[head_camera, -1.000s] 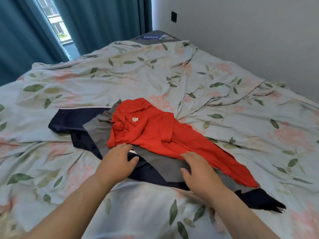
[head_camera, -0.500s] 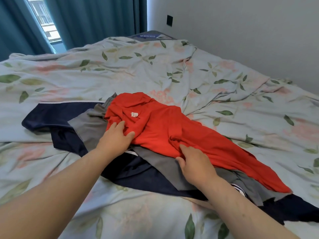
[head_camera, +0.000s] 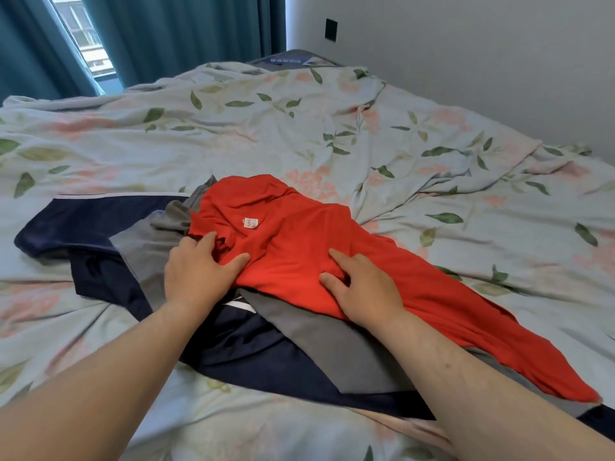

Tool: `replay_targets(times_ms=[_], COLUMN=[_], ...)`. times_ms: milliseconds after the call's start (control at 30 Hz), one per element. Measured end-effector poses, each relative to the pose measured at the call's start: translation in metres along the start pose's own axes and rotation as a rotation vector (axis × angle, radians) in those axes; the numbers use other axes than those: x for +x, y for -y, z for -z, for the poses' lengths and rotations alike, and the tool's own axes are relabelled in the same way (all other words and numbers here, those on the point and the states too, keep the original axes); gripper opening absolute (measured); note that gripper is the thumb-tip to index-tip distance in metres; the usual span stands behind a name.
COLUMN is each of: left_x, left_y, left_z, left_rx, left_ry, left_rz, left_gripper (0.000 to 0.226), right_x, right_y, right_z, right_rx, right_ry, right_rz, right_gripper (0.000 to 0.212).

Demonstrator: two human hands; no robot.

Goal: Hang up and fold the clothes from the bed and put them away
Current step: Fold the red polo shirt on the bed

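Topmost on the bed (head_camera: 432, 154), red shirt (head_camera: 299, 251) is gripped by left hand (head_camera: 196, 277) and right hand (head_camera: 366, 287), likely for lifting.

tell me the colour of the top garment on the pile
Bright red; the red garment shows best in the head view.

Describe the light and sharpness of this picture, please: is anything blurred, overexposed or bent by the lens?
Head view: soft daylight comes from the window, which is nearly washed out, and there are no hard shadows on the bed. Head view: the shirt, left hand and right hand are fairly sharp, while the near forearms look softer. Head view: the wide lens makes the curtain lean.
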State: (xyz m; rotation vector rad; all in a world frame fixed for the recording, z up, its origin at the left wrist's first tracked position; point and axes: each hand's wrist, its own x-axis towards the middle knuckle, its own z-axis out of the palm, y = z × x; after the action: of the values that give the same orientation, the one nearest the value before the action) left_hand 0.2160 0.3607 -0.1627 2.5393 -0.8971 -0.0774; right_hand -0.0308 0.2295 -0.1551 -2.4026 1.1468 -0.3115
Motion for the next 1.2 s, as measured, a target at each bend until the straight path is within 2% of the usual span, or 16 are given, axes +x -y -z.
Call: replay_targets(times_ms=[67,167,300,467,667,767,867,1000,1100,1200], left_x=[-0.007,-0.014,-0.011,-0.007,-0.002,-0.004,-0.006,-0.013,-0.031,-0.065], left_y=[0.007,0.015,0.014,0.012,0.015,0.018,0.019,0.019,0.019,0.017], left_z=[-0.012,-0.031,-0.038,-0.041,-0.043,-0.041,-0.035,-0.012,0.014,0.045], left_rx=[0.042,0.067,0.088,0.074,0.041,0.017,-0.051,-0.261,-0.356,-0.644], left_ry=[-0.088,-0.154,-0.135,-0.096,-0.151,-0.19,-0.21,-0.174,-0.126,0.025], left_rz=[0.011,-0.014,-0.001,0.005,-0.063,-0.11,-0.111,-0.107,-0.231,-0.142], left_gripper=[0.079,0.073,0.077,0.09,0.093,0.082,0.061,0.021,0.017,0.027], right_x=[-0.002,-0.002,0.003,0.011,0.011,0.005,0.002,-0.013,-0.054,-0.114], right_y=[-0.003,-0.01,-0.016,-0.017,-0.015,-0.014,-0.013,0.0,0.016,0.031], right_z=[-0.014,-0.032,-0.038,-0.042,-0.04,-0.042,-0.042,-0.029,-0.005,0.018], right_rx=[-0.042,-0.019,0.031,0.04,0.049,0.028,0.053,0.329,0.485,0.595], right_ry=[-0.013,-0.085,-0.122,-0.173,-0.201,-0.246,-0.262,-0.269,-0.266,-0.199], right_rz=[0.014,0.03,0.079,0.13,0.162,0.171,0.122,-0.063,-0.143,-0.214], right_gripper=[0.049,0.041,0.035,0.034,0.043,0.043,0.03,0.017,0.014,0.024])
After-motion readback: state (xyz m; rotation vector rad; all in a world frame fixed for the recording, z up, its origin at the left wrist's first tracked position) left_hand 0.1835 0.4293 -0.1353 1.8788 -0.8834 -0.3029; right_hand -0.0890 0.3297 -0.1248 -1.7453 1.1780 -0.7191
